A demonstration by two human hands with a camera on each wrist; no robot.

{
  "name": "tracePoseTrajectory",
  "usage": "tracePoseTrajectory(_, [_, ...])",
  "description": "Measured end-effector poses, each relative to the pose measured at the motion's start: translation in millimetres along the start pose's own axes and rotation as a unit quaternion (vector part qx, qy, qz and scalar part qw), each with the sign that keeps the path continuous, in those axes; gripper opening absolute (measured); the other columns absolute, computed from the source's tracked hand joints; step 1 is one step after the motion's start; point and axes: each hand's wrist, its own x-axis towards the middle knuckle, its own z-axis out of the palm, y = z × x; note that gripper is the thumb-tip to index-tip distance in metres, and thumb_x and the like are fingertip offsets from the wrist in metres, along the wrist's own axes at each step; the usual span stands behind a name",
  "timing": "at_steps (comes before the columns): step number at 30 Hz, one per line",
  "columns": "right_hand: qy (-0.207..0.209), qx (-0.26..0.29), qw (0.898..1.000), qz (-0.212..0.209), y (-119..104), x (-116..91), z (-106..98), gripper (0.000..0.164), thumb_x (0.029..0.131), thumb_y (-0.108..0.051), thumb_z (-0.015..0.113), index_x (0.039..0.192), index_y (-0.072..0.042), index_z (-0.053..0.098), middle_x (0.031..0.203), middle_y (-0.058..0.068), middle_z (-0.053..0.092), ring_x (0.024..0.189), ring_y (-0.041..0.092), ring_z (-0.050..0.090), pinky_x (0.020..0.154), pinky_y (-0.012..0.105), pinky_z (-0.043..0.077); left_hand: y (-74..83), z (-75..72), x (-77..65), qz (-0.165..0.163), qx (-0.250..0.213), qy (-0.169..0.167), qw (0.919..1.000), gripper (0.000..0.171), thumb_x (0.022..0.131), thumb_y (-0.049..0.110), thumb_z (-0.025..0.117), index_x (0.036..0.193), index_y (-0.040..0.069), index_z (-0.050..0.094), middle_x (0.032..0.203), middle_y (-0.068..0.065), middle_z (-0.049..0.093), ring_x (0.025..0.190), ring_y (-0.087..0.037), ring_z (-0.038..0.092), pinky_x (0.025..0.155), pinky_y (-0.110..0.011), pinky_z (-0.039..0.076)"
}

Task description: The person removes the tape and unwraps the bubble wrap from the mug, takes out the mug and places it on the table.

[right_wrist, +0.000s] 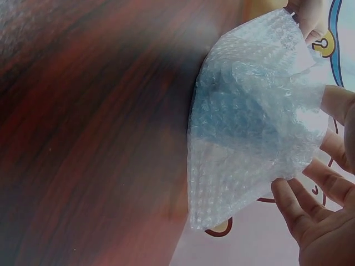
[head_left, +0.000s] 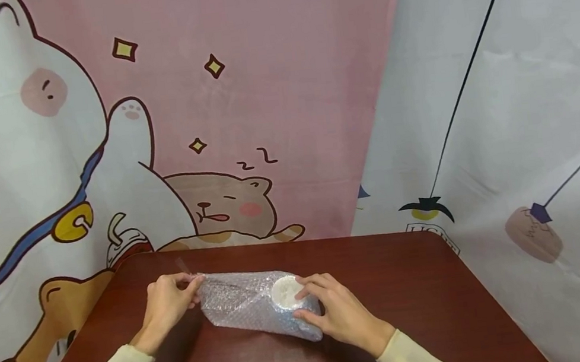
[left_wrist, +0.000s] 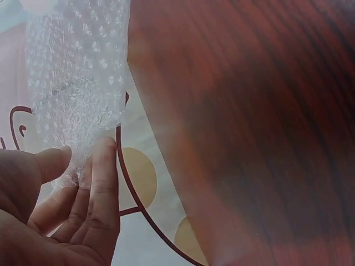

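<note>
A bundle of clear bubble wrap [head_left: 245, 305] lies across the table, with something bluish inside that shows through the plastic [right_wrist: 238, 105]. Near its right end is a white round face [head_left: 285, 292]; whether it is under the wrap or on top of it I cannot tell. My left hand [head_left: 169, 302] pinches the gathered left end of the wrap between thumb and fingers, also seen close up in the left wrist view. My right hand [head_left: 339, 312] holds the right end, its thumb and fingers spread around the white round part.
The dark reddish-brown table [head_left: 415, 286] stretches around the bundle on all sides. Behind it hangs a cartoon-printed cloth [head_left: 288, 115]. A thin clear strip [head_left: 183, 265] sticks up beside the left fingers.
</note>
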Motion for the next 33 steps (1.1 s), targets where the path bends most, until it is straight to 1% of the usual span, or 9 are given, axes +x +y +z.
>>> tracePoseTrajectory(4, [-0.003,0.006,1.000,-0.001,-2.7,0.9,3.7,0.026,0.101,-0.037,0.095,0.117,-0.021,0.083,0.150,0.006,0.079,0.131,0.023,0.074,0.109,0.047,0.069,-2.1,-4.0,-3.6,-0.001,0.011,0.001,0.9999,0.032,0.107,0.028,0.088,0.112,-0.004,0.087,0.074,-0.007,0.083,0.060,-0.017,0.078,0.050,-0.023,0.056])
tracePoseTrajectory(7, [-0.002,0.008,1.000,-0.003,-4.3,0.8,6.8,0.025,0.101,-0.037,0.094,0.116,-0.021,0.083,0.150,0.006,0.079,0.131,0.023,0.074,0.108,0.048,0.068,-2.7,-6.0,-6.8,-0.006,0.027,0.003,0.9996,0.033,0.108,0.031,0.087,0.108,-0.002,0.087,0.071,-0.005,0.081,0.057,-0.013,0.074,0.049,-0.024,0.052])
tracePoseTrajectory(11, [-0.004,0.007,1.000,-0.005,-5.4,-1.4,8.7,0.025,0.101,-0.038,0.094,0.115,-0.021,0.083,0.149,0.007,0.079,0.131,0.023,0.073,0.108,0.048,0.068,-2.5,-7.5,-12.2,-0.016,0.053,-0.005,0.9984,0.037,0.109,0.038,0.084,0.109,0.001,0.087,0.069,-0.001,0.079,0.057,-0.011,0.069,0.050,-0.028,0.047])
tracePoseTrajectory(16, [-0.001,-0.002,1.000,-0.008,-4.2,-2.7,6.3,0.025,0.101,-0.038,0.095,0.115,-0.021,0.083,0.149,0.007,0.079,0.129,0.023,0.074,0.108,0.048,0.069,1.4,-10.6,-20.1,-0.028,0.079,-0.008,0.9965,0.045,0.109,0.049,0.082,0.115,0.005,0.089,0.069,0.002,0.079,0.064,-0.014,0.069,0.056,-0.035,0.048])
tracePoseTrajectory(20, [-0.006,-0.006,1.000,-0.004,-2.6,-2.9,3.0,0.026,0.101,-0.039,0.094,0.116,-0.021,0.083,0.152,0.008,0.079,0.129,0.023,0.074,0.107,0.048,0.069,5.5,-12.9,-27.7,-0.028,0.113,-0.005,0.9932,0.045,0.108,0.055,0.081,0.111,0.011,0.092,0.082,-0.003,0.084,0.071,-0.020,0.069,0.055,-0.038,0.048])
tracePoseTrajectory(23, [-0.011,-0.007,1.000,-0.001,-0.9,-2.2,2.0,0.026,0.102,-0.039,0.094,0.116,-0.021,0.083,0.154,0.007,0.078,0.129,0.023,0.074,0.108,0.048,0.069,11.2,-12.6,-32.6,-0.013,0.137,0.001,0.9905,0.044,0.106,0.056,0.082,0.106,0.014,0.092,0.085,-0.006,0.083,0.070,-0.022,0.064,0.051,-0.038,0.046])
tracePoseTrajectory(29, [-0.014,-0.001,1.000,0.002,1.4,-0.4,-2.1,0.025,0.101,-0.037,0.095,0.116,-0.021,0.083,0.154,0.007,0.078,0.129,0.023,0.074,0.107,0.047,0.069,30.5,-7.4,-39.4,0.029,0.144,0.020,0.9889,0.032,0.105,0.048,0.086,0.099,0.017,0.091,0.068,0.000,0.068,0.060,-0.020,0.054,0.047,-0.034,0.041])
tracePoseTrajectory(31, [-0.015,0.000,1.000,0.001,1.3,0.4,-2.8,0.025,0.101,-0.037,0.095,0.116,-0.021,0.083,0.154,0.007,0.078,0.129,0.022,0.074,0.107,0.047,0.069,36.5,-5.8,-41.3,0.048,0.146,0.033,0.9876,0.028,0.105,0.045,0.087,0.095,0.019,0.090,0.068,0.002,0.071,0.058,-0.019,0.054,0.047,-0.034,0.041])
tracePoseTrajectory(33, [-0.015,0.001,1.000,-0.002,0.9,1.2,-2.7,0.025,0.101,-0.038,0.094,0.116,-0.021,0.084,0.154,0.007,0.078,0.129,0.022,0.074,0.108,0.046,0.069,42.0,-3.4,-42.8,0.072,0.146,0.045,0.9855,0.024,0.104,0.043,0.088,0.094,0.021,0.089,0.068,0.003,0.072,0.058,-0.017,0.056,0.046,-0.034,0.042])
